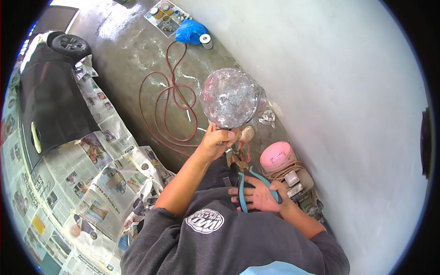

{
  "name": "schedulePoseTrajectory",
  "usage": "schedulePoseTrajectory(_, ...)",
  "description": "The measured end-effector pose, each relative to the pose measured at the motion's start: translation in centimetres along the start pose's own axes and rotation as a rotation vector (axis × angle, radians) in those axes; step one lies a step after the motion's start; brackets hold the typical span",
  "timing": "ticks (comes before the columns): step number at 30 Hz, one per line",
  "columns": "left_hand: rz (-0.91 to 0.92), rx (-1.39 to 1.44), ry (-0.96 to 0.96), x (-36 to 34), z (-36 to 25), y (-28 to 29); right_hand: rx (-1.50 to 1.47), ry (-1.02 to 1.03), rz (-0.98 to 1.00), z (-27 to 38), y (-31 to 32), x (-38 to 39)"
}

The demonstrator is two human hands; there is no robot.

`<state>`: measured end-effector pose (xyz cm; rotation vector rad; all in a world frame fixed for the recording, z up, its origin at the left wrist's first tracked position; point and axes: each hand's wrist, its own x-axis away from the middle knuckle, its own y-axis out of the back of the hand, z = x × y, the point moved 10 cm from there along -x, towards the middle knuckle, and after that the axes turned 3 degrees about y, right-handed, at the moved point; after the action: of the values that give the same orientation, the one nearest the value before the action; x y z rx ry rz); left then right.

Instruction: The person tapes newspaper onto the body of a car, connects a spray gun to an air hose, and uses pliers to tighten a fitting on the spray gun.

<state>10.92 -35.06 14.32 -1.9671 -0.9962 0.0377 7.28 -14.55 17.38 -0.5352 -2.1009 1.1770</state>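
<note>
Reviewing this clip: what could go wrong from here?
The pliers, teal handles apart, might slip in the right hand. The paint-spattered pot, just above the left hand, could tip. The red hose, looped on the floor, may be a trip hazard.

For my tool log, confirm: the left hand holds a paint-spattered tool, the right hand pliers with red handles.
The handle colour is wrong: the head view shows teal-and-black-handled pliers in the right hand. The left hand does hold the paint-spattered tool.

Teal-black pliers (242, 187), mottled grey cup (230, 98)
</note>
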Motion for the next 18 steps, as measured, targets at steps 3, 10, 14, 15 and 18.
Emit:
schedulePoseTrajectory(3, -0.025, 0.025, -0.033, 0.1, -0.9, -0.5, 0.037, -0.049, 0.0, -0.4, -0.4, -0.2)
schedulePoseTrajectory(10, -0.015, 0.14, -0.099, 1.3, -1.1, 1.1, 0.131, 0.015, 0.0, -1.2, -1.0, -0.5)
schedulePoseTrajectory(14, -0.027, 0.165, -0.1, 1.4, -2.9, -0.4, 0.15, 0.023, 0.014, -0.9, -0.8, -0.2)
schedulePoseTrajectory(15, 0.027, 0.176, -0.112, 1.4, -3.2, -0.8, 0.16, 0.024, 0.014, -0.8, -0.9, 0.0)
schedulePoseTrajectory(18, -0.036, -0.003, 0.037, 1.8, -3.8, -0.4, 0.211, 0.015, -0.051, -0.3, -1.1, 0.5)
